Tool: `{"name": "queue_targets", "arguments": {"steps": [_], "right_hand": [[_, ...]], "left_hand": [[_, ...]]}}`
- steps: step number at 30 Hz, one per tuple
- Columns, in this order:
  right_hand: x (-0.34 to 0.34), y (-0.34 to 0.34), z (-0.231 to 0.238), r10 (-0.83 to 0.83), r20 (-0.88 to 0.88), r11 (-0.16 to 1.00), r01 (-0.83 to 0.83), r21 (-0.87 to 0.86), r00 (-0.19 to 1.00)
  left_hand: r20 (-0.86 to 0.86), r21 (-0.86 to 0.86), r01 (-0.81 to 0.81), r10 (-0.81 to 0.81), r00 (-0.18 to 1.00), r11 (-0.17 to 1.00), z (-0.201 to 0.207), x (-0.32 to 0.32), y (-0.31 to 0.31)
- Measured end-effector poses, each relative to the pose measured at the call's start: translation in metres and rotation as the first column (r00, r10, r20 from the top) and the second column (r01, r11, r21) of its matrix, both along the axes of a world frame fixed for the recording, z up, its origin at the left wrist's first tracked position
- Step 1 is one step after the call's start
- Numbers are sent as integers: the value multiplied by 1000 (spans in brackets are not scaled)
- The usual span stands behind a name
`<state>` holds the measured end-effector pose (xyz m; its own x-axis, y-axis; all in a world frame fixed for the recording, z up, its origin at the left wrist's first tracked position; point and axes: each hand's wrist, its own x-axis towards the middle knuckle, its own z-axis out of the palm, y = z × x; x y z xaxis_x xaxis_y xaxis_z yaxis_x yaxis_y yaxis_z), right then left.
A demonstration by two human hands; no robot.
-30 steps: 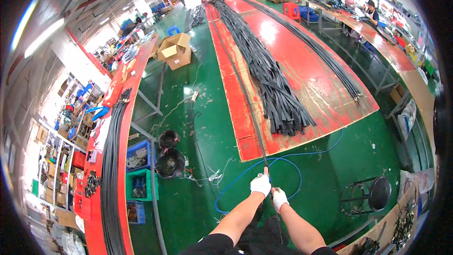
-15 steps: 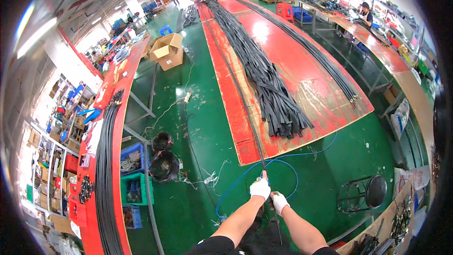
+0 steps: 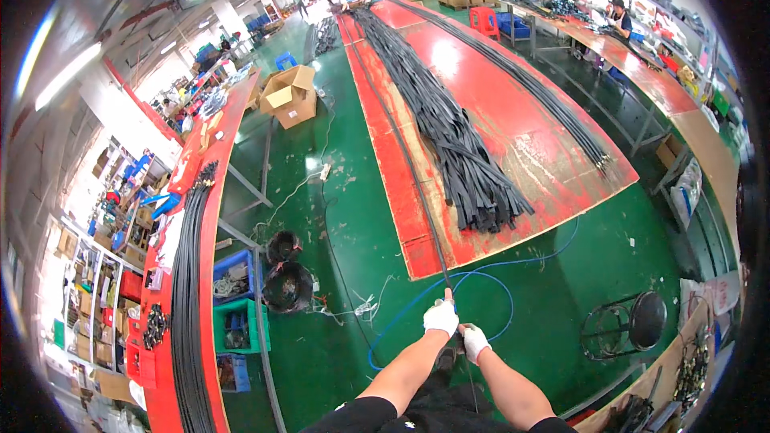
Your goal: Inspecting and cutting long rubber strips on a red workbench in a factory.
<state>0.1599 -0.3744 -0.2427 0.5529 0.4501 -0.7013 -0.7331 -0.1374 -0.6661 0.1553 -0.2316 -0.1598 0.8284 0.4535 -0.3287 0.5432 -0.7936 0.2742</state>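
Observation:
My left hand [image 3: 440, 317], in a white glove, is closed around the near end of a long black tube [image 3: 423, 199]. The tube runs back from my hand along the left side of a long red table. Just right of it and a little nearer to me, my right hand [image 3: 475, 342], also gloved in white, is closed with its fingers curled. What lies inside it is too small and hidden to make out. A thin dark line hangs below the hands. A blue hose [image 3: 511, 301] loops over the floor behind them.
The red table [image 3: 553, 192] bears a heap of flat black sleeves [image 3: 473, 168] and a bundle of black tubes [image 3: 553, 104]. A black stool [image 3: 646, 321] stands right. On the left are a bench with black tubes [image 3: 188, 305], bins and a cardboard box [image 3: 290, 98]. People work farther back.
The view has shifted slightly, so the left bench and bins sit farther right. Both hands keep nearly the same place and grip.

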Motion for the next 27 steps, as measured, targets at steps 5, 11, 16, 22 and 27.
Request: {"name": "queue_targets", "arguments": {"steps": [5, 11, 16, 22, 27], "right_hand": [[3, 3, -4, -24, 15, 999, 24, 23, 1000], [14, 7, -5, -79, 45, 997, 79, 1, 996], [13, 25, -2, -115, -13, 993, 115, 36, 993], [19, 22, -23, -161, 7, 986, 161, 49, 987], [21, 31, 2, -111, -81, 993, 114, 30, 991]], "left_hand": [[13, 16, -7, 6, 1000, 1000, -5, 0, 2], [-20, -32, 9, -10, 1000, 999, 13, 4, -6], [-11, -9, -5, 5, 1000, 1000, 5, -3, 3], [-21, -54, -1, 0, 1000, 999, 9, 5, -3], [-25, -66, -39, 37, 999, 997, 5, -1, 2]]}}
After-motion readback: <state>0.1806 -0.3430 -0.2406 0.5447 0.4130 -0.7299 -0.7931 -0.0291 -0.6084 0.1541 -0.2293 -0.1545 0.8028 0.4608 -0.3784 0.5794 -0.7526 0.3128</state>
